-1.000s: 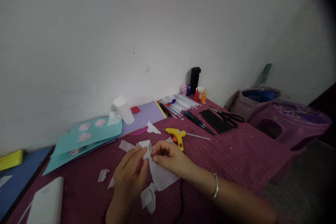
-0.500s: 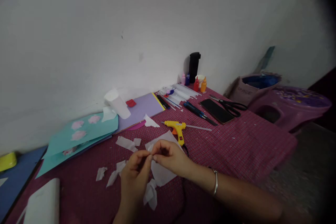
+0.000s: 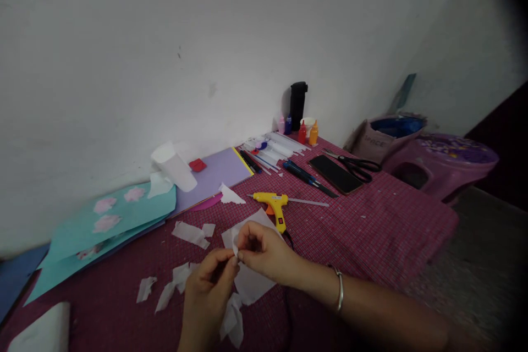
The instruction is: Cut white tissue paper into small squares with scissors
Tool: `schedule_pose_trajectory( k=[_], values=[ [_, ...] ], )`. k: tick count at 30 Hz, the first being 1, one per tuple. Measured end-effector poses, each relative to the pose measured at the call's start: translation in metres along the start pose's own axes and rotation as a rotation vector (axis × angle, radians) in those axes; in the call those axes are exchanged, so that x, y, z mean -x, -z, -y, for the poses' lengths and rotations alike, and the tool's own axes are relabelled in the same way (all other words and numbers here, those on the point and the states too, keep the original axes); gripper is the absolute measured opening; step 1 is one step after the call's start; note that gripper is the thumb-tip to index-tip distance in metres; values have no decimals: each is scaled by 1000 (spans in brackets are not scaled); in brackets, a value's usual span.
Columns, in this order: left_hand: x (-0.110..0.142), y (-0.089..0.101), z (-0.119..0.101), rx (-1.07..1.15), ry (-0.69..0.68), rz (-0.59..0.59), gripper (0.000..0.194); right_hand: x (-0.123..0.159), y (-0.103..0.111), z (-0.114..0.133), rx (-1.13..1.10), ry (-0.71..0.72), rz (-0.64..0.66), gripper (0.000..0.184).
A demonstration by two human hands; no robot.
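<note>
My left hand [image 3: 209,289] and my right hand [image 3: 267,252] meet over the table, thumbs and fingertips pinched together. Between them they grip a small piece of white tissue paper [image 3: 235,243], mostly covered by the fingers. Beneath the hands lies a flat white sheet [image 3: 252,285]. Torn white scraps are scattered to the left, among them a long strip [image 3: 190,233] and a small crumpled bit [image 3: 146,289]. Just beyond my right hand rests a yellow glue gun [image 3: 272,201] with a glue stick protruding from its back.
Teal paper [image 3: 154,206] with pink tissue shapes lies left, near a white paper roll [image 3: 175,168] on a lilac sheet [image 3: 225,171]. Farther right are a utility knife [image 3: 307,177], phone [image 3: 335,174], scissors [image 3: 358,164] and paint bottles [image 3: 313,133]. A stool [image 3: 445,162] stands beyond the table.
The white tissue paper now shows above the pinched fingertips, where it was hidden before. My view has turned slightly, shifting the table's things leftward. Both hands stay together.
</note>
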State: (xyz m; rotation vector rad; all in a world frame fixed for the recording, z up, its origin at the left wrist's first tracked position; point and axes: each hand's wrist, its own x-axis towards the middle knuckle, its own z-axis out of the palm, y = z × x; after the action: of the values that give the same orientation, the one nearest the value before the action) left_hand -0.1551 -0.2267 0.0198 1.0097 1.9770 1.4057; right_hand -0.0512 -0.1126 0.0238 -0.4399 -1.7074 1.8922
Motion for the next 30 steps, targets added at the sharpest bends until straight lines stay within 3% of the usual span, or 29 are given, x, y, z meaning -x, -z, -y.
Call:
schedule_pose_trajectory(
  k=[11, 17, 22, 24, 26, 30],
  values=[
    [3, 0, 3, -4, -39, 4, 13, 4, 6, 8, 264, 9, 93, 11],
    [-3, 1, -8, 588, 270, 105, 11, -6, 15, -4, 154, -18, 57, 32],
    [-11, 6, -4, 766, 190, 124, 10, -7, 18, -7, 175, 3, 269, 49],
    [-15, 10, 1, 607, 106, 69, 9, -9, 22, -6, 371, 79, 188, 43],
    [-19, 15, 5, 253, -42, 25, 15, -13, 29, -4, 570, 152, 71, 34],
    [-24, 16, 9, -434, -288, 76, 18, -23, 45, 1, 654, 137, -32, 21]
  ],
)
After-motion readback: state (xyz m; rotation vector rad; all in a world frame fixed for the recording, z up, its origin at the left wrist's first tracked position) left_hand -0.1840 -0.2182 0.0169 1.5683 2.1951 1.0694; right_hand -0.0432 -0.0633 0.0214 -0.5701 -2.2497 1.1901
